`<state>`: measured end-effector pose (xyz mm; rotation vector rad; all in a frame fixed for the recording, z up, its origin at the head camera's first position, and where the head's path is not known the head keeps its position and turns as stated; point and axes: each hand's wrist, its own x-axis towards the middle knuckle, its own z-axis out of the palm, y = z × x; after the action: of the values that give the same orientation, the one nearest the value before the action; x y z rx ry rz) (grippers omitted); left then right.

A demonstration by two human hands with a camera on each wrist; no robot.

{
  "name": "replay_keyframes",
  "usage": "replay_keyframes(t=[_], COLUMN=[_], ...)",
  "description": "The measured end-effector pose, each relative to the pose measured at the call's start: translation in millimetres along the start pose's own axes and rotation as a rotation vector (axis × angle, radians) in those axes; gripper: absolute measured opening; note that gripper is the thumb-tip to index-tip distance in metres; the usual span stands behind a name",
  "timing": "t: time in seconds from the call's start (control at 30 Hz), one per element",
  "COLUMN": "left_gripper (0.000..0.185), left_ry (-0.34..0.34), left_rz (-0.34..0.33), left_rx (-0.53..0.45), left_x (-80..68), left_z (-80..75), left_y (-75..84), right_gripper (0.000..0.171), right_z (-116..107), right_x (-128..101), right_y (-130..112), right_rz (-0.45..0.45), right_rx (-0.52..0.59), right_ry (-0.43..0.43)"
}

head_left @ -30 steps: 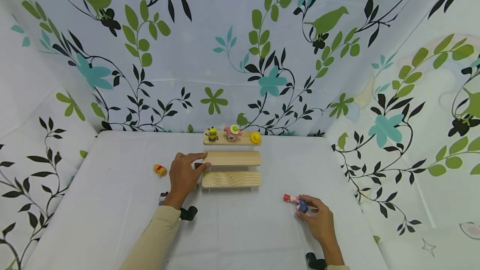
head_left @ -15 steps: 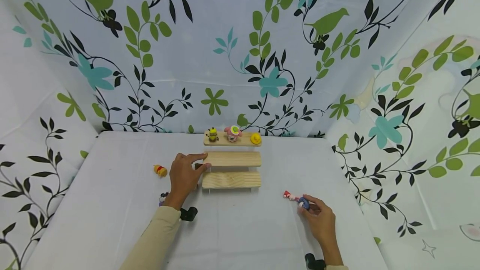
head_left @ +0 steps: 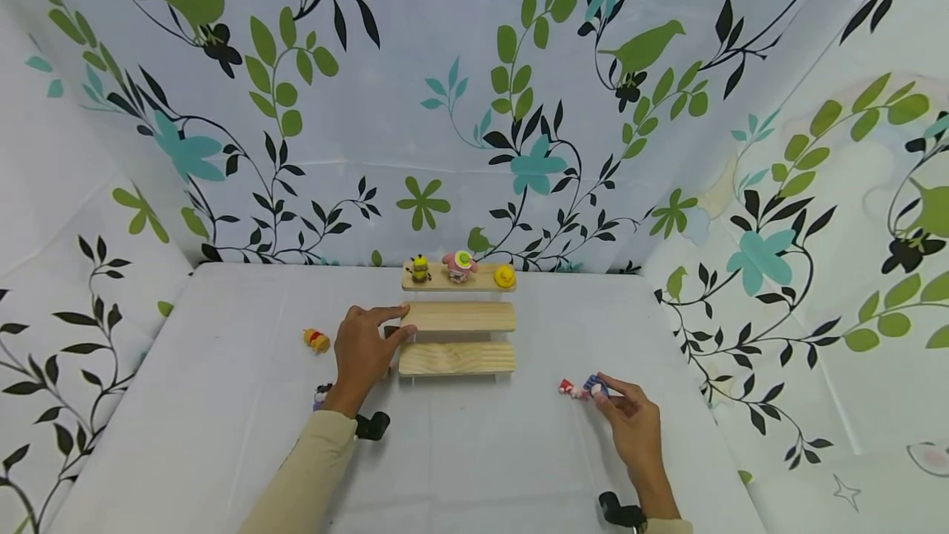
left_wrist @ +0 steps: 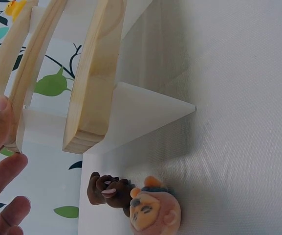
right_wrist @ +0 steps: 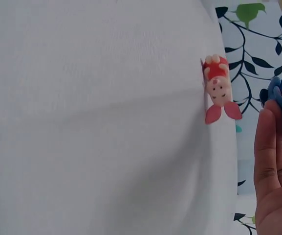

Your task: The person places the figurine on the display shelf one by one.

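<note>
**Blue figurine [head_left: 596,386] in my right hand [head_left: 633,427], well to the right of the shelf [head_left: 457,316]**

The figurine sits between my right thumb and forefinger, pinched, to the right of the shelf and a little nearer me than its front board. It looks raised off the tabletop [head_left: 460,452]. My left hand [head_left: 363,353] is the far one, at the shelf's left end, thumb and forefinger pinching the end of the middle board. So the main relation runs sideways: figurine on the right, shelf to its left and slightly ahead, the boards' long axis lying left to right across me. The figurine's own long axis I cannot tell; it is small and partly covered by fingers.

The boards are pale wood with visible grain and softened corners, on thin, whitish, see-through supports [left_wrist: 145,105]. The blue figurine is rounded and smooth, with a pale patch. Just beside it, a pink pig [head_left: 571,389] in red lies on the tabletop, ears towards my right hand. Left of the shelf lies a yellow bear [head_left: 316,341]; near the shelf's left end are a dark brown figure [left_wrist: 109,191] and a peach-faced one [left_wrist: 155,210], matte and round-eared.
</note>
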<state>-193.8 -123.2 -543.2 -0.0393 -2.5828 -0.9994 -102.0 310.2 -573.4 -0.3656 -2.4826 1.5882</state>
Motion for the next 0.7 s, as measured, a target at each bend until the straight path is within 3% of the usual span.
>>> replay_keyframes(t=[0.17,0.33,0.7], left_gripper=[0.046,0.046,0.046], left_ry=[0.000,-0.002,0.004], left_rz=[0.001,-0.007,-0.014], left_rx=[-0.004,-0.002,0.006], left_x=[-0.2,-0.3,-0.3], left_z=[-1.0,-2.1,-2.3], left_y=[1.1,2.7,3.6], right_gripper=[0.039,0.041,0.037], right_z=[6.0,12.0,21.4], right_x=[1.3,3.7,8.5], right_y=[-3.6,-8.5,-23.4], right_rz=[0.063,0.105,0.010], right_rx=[0.135,0.160,0.167], right_ry=[-0.010,0.043,0.063])
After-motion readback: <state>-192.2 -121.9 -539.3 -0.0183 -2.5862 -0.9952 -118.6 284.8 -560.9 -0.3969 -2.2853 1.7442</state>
